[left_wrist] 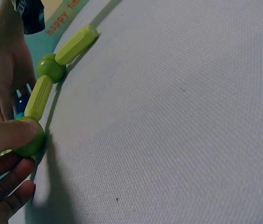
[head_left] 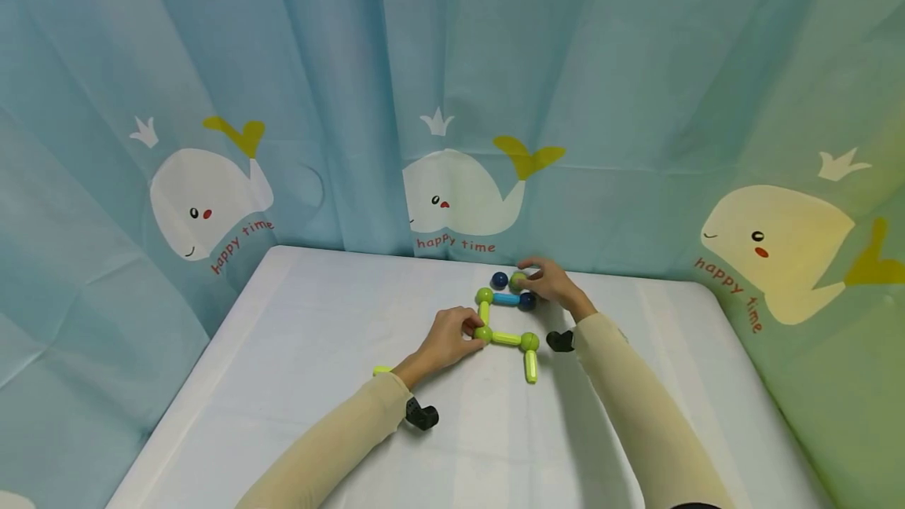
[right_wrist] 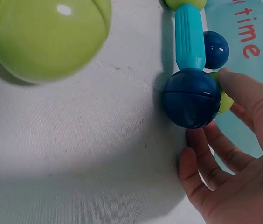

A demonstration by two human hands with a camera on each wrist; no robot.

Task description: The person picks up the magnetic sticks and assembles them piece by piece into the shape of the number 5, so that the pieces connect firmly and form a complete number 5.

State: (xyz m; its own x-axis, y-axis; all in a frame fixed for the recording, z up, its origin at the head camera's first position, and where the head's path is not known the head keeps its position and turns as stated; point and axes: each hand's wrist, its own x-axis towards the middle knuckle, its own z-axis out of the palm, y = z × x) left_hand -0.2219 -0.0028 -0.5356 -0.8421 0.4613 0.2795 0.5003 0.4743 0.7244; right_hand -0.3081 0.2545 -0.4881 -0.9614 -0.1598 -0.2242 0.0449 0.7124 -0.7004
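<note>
A chain of toy balls and rods lies on the white table in the head view. My left hand (head_left: 449, 335) pinches its green corner ball (left_wrist: 32, 143) between thumb and fingers. From that ball one green rod (head_left: 507, 338) runs right to another green ball (head_left: 529, 342), which bears a further rod (head_left: 531, 366). A second rod leads back to a green ball (head_left: 485, 296), where a blue rod (right_wrist: 190, 39) ends in a navy ball (right_wrist: 191, 100). Behind it, my right hand (head_left: 555, 286) holds a separate green ball (head_left: 518, 281) with thumb and fingers.
A loose navy ball (head_left: 500, 280) sits near the table's back edge, left of the right hand. One yellow-green rod (head_left: 381, 370) is partly hidden by the left forearm. A whale-print curtain (head_left: 608, 203) hangs behind the table (head_left: 297, 368). Black cameras (head_left: 422, 415) sit at both wrists.
</note>
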